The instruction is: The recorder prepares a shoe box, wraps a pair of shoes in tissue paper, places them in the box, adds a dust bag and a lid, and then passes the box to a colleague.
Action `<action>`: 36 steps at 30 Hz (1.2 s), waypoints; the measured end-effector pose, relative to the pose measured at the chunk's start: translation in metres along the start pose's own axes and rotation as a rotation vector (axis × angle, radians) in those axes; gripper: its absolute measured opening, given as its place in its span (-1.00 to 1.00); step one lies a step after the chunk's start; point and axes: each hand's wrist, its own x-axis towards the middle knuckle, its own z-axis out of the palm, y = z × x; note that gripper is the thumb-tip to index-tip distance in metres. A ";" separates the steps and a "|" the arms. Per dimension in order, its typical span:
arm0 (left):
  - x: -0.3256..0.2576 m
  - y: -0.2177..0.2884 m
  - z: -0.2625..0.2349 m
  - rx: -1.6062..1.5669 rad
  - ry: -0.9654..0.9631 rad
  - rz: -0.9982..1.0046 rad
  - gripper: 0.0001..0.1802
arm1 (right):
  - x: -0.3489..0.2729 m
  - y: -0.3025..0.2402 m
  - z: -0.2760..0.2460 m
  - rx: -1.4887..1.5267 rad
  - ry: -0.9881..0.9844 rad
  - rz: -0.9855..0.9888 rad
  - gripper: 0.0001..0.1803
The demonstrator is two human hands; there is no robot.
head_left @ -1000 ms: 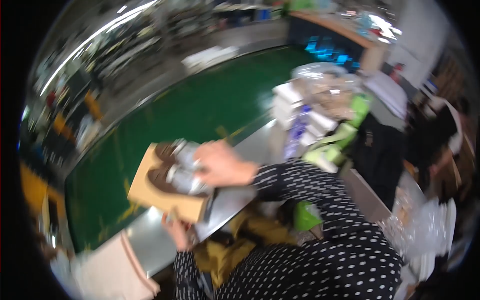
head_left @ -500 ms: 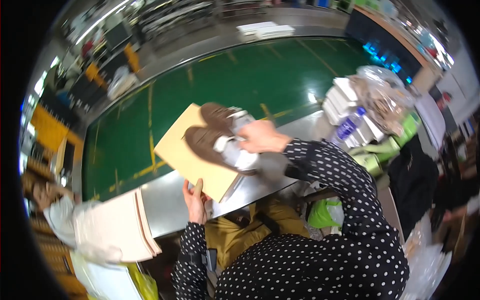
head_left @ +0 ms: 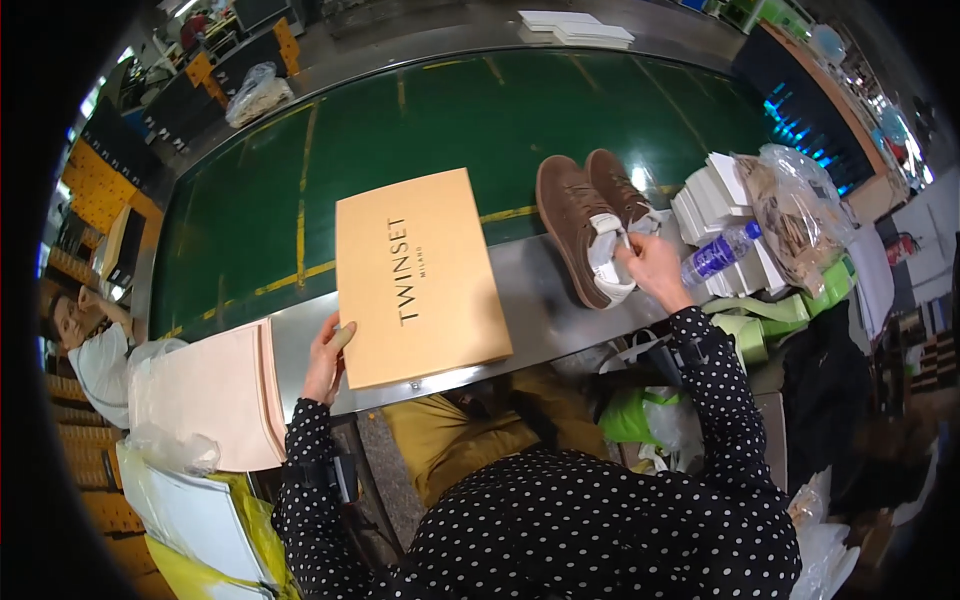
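Observation:
A tan shoebox [head_left: 455, 280] with dark print on its lid lies closed across the metal edge and the green belt. My left hand [head_left: 326, 360] grips its near left side, thumb on the lid and fingers partly hidden behind the side. To the right of the box, a pair of brown shoes [head_left: 568, 215] with pale linings is held by my right hand [head_left: 655, 268]. Its fingers pinch the shoes at their heel openings, toes pointing away from me. Whether the soles touch the surface, I cannot tell.
Behind my right hand are a bottle with a purple label [head_left: 722, 252], stacked white pieces [head_left: 712, 200] and a clear plastic bag [head_left: 800, 205]. Pale pink sheets [head_left: 210, 395] lie at the left. The green conveyor belt [head_left: 400, 130] stretches ahead; another person [head_left: 95, 340] is at far left.
The shoes, earlier above the box, have moved right with my right hand and are now beside it. The box has turned straighter, and my left hand has shifted left along with it.

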 end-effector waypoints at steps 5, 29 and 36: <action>-0.013 0.001 0.000 -0.023 -0.011 0.014 -0.47 | -0.004 0.019 0.011 0.084 -0.092 0.051 -0.62; -0.074 0.008 0.089 1.553 0.054 0.757 0.06 | -0.014 0.033 0.052 -0.144 -0.084 -0.006 -0.62; -0.074 0.002 0.081 1.529 0.089 0.777 0.10 | -0.037 -0.046 0.019 -0.308 0.138 -0.465 -0.75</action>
